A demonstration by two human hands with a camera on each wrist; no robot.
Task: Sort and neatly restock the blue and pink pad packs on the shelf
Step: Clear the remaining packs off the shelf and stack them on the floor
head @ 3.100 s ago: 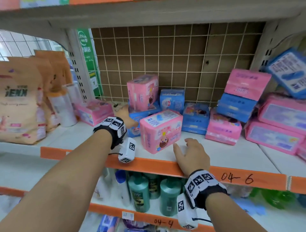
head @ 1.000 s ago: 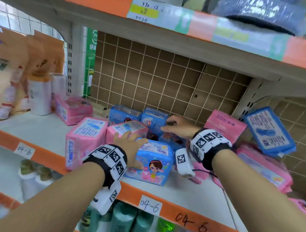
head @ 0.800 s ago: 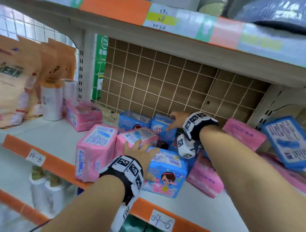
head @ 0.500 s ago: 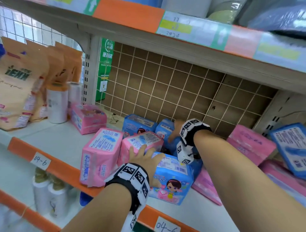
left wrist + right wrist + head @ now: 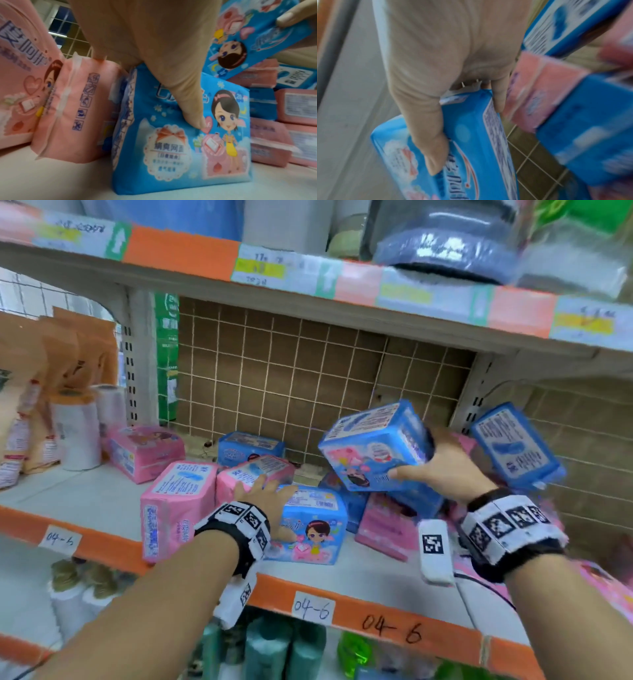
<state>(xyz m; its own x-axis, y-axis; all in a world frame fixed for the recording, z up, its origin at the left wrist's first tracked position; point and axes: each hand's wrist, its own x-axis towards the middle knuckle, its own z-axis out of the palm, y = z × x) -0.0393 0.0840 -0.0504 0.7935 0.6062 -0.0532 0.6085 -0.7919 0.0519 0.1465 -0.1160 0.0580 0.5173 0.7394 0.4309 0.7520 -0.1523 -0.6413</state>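
Observation:
My right hand grips a blue pad pack and holds it tilted in the air above the pile; in the right wrist view the thumb presses the blue pad pack's face. My left hand rests with spread fingers on an upright blue pack and the pink pack beside it. The left wrist view shows the thumb lying down that blue pack's front. Another pink pack stands at the shelf front, left.
A blue pack and a pink pack sit further back. A blue pack leans at the right over piled pink packs. White rolls stand left. The upper shelf hangs close overhead.
My right hand has drawn a blue pack out from the back of the pile and raised it to the right. The left hand has stayed on the front packs.

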